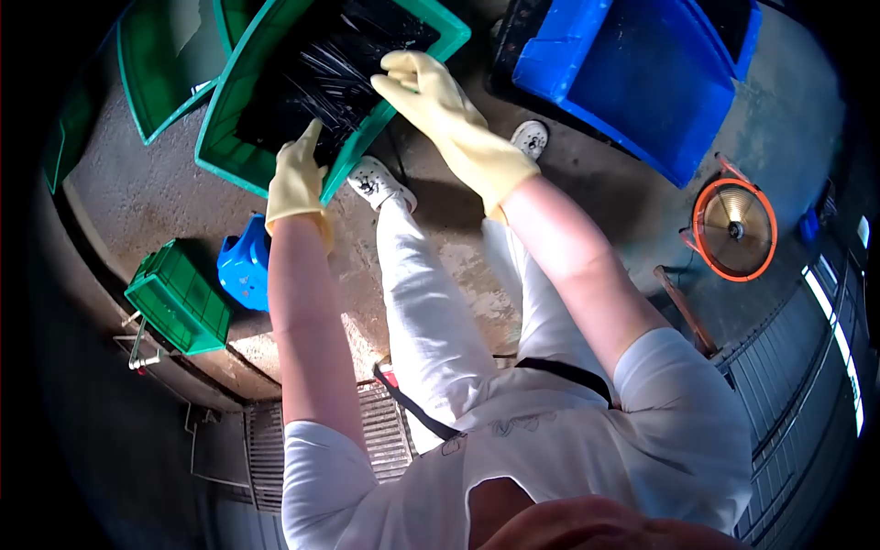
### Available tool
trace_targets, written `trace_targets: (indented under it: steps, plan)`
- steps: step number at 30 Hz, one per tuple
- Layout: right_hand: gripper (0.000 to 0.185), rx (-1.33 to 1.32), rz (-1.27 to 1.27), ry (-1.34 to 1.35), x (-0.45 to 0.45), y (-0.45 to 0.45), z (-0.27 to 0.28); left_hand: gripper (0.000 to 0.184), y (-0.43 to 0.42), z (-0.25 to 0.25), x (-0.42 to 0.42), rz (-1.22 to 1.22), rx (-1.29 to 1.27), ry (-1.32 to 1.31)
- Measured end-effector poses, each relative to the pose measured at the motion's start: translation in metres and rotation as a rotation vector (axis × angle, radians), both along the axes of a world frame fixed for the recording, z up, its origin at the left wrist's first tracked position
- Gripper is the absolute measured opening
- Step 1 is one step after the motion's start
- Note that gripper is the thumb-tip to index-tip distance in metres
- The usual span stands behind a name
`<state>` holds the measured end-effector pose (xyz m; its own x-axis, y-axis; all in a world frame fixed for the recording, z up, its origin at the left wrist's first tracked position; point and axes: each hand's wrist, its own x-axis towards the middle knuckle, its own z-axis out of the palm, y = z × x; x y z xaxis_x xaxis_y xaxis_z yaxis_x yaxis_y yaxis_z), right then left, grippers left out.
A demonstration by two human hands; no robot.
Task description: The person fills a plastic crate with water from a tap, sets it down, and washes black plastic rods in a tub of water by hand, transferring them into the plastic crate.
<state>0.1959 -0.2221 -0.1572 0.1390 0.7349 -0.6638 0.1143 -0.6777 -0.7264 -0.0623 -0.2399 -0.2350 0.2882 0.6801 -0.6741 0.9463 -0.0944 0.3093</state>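
Both my hands wear cream rubber gloves. My left hand (298,181) is over the near edge of a large green bin (215,137), one finger stretched out and nothing visible in its grasp. At the bin's right rim is my right hand (431,96), its fingers extended and apart from the thumb, also holding nothing I can see. Many thin, shiny black strands (335,82) lie inside the bin in a dark mass; I cannot make out exactly what they are.
Blue bins (632,82) stand to the right. Beyond my right arm is a round fan with an orange rim (775,229). A green crate (179,298) and a blue stool-like object (244,266) are at left. Behind me lies a metal grate (266,458). Another green bin (151,73) stands upper left.
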Motion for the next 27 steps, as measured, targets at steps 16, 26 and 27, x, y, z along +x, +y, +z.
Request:
trace_targets:
  steps: [16, 26, 27]
  plan:
    - [0.088, -0.071, 0.095, -0.867, 0.378, -0.030, 0.005, 0.056, -0.005, 0.112, 0.335, 0.221, 0.385, -1.049]
    - [0.102, -0.512, 0.408, -0.715, 0.427, 0.051, -0.019, 0.109, 0.034, -0.026, 0.487, 0.201, -0.422, 0.120]
    - [0.102, -0.510, 0.334, -0.698, 0.427, 0.047, -0.012, 0.093, 0.023, -0.087, 0.485, -0.290, -0.334, 0.161]
